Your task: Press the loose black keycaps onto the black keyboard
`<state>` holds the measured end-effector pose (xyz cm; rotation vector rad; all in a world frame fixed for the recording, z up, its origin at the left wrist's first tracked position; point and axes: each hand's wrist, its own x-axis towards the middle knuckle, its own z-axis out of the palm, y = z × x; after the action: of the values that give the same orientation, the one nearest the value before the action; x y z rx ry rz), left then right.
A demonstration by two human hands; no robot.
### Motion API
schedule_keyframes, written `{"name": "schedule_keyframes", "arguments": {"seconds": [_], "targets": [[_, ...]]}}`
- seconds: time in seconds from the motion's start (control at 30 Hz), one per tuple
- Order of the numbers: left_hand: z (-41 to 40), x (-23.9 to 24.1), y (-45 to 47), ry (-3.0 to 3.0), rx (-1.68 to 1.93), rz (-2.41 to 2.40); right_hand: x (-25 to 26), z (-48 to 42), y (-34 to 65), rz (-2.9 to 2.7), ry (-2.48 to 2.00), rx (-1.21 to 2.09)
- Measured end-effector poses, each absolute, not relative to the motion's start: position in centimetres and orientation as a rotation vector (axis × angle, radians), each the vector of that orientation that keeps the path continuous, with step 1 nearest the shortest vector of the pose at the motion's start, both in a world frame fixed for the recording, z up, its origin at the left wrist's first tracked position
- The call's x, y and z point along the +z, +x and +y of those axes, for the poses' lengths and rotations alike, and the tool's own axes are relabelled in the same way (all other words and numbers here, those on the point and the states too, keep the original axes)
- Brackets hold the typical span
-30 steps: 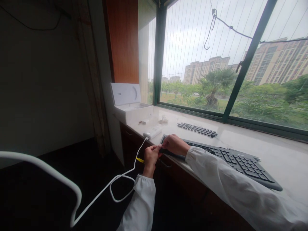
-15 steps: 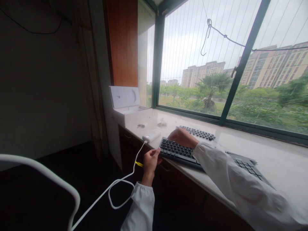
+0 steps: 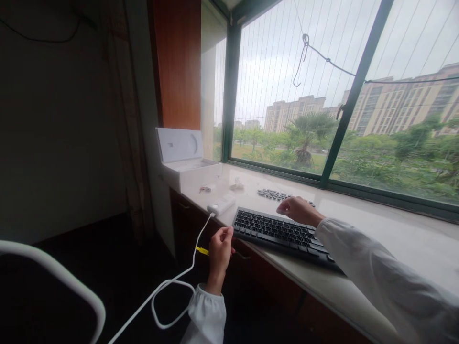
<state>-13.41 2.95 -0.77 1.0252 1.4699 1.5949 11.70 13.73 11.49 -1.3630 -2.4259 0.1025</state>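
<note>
Along the pale counter (image 3: 376,220), near its front edge, lies the black keyboard (image 3: 276,234), probably light and stiff, its small keys likely delicate; the end frame looks the safest hold. The right hand (image 3: 301,211) hangs over its back edge, fingers curled, pinch unclear. The left hand's (image 3: 220,248) thumb and forefinger press together by its near-left corner. Behind: loose keycaps (image 3: 274,195)

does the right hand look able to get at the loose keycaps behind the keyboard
Probably yes: the right hand is near the far edge of the keyboard, close to the loose keycaps, with nothing visible blocking the way. Whether its curled fingers hold something is unclear.
</note>
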Motion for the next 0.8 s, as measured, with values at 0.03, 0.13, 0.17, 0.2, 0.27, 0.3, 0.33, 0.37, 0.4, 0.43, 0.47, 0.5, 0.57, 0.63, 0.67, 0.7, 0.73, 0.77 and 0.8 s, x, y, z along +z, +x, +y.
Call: {"name": "schedule_keyframes", "arguments": {"seconds": [0.03, 0.13, 0.17, 0.2, 0.27, 0.3, 0.33, 0.37, 0.4, 0.43, 0.47, 0.5, 0.57, 0.63, 0.67, 0.7, 0.73, 0.77, 0.8], "targets": [[2.9, -0.8, -13.4, 1.043, 1.604, 1.472, 11.5, 13.3, 11.3, -2.444, -1.330, 0.084], [2.6, -0.8, -13.3, 1.095, 1.631, 1.483, 11.5, 11.8, 9.2, -2.504, -1.206, 0.116], [2.5, -0.8, -13.2, 1.111, 1.634, 1.487, 11.5, 11.3, 8.3, -2.534, -1.137, 0.150], [2.3, -0.8, -13.2, 1.121, 1.634, 1.490, 11.5, 10.8, 7.4, -2.574, -1.055, 0.167], [2.1, -0.9, -13.1, 1.127, 1.633, 1.493, 11.4, 10.2, 5.6, -2.637, -0.888, 0.175], [2.1, -0.9, -13.0, 1.126, 1.631, 1.493, 11.3, 10.0, 4.7, -2.675, -0.805, 0.174], [2.0, -0.9, -13.0, 1.126, 1.627, 1.492, 11.3, 10.0, 4.0, -2.699, -0.741, 0.156], [2.0, -0.9, -12.9, 1.128, 1.623, 1.490, 11.2, 10.1, 3.4, -2.728, -0.682, 0.134], [2.0, -0.9, -12.9, 1.130, 1.619, 1.489, 11.1, 10.3, 2.9, -2.754, -0.640, 0.108], [2.0, -0.9, -12.9, 1.134, 1.616, 1.489, 10.9, 10.5, 2.5, -2.778, -0.608, 0.081], [2.0, -0.9, -12.9, 1.134, 1.614, 1.491, 10.8, 10.8, 2.2, -2.804, -0.582, 0.057], [2.0, -0.9, -12.9, 1.132, 1.613, 1.494, 10.6, 11.1, 1.9, -2.825, -0.565, 0.037], [2.0, -0.9, -12.9, 1.126, 1.615, 1.500, 10.3, 11.6, 1.7, -2.855, -0.536, 0.013], [2.0, -0.9, -12.8, 1.123, 1.617, 1.502, 10.1, 11.9, 1.7, -2.871, -0.498, -0.001], [2.0, -0.9, -12.8, 1.123, 1.618, 1.501, 10.0, 12.0, 1.8, -2.878, -0.482, -0.010], [2.0, -0.9, -12.8, 1.125, 1.618, 1.500, 10.0, 12.1, 1.8, -2.883, -0.469, -0.021], [2.0, -0.9, -12.8, 1.129, 1.619, 1.498, 9.9, 12.1, 1.9, -2.887, -0.461, -0.036], [2.0, -0.9, -12.9, 1.135, 1.617, 1.498, 9.8, 12.2, 1.9, -2.888, -0.459, -0.054], [1.9, -1.0, -12.9, 1.139, 1.614, 1.499, 9.7, 12.2, 2.0, -2.885, -0.461, -0.072]]}}
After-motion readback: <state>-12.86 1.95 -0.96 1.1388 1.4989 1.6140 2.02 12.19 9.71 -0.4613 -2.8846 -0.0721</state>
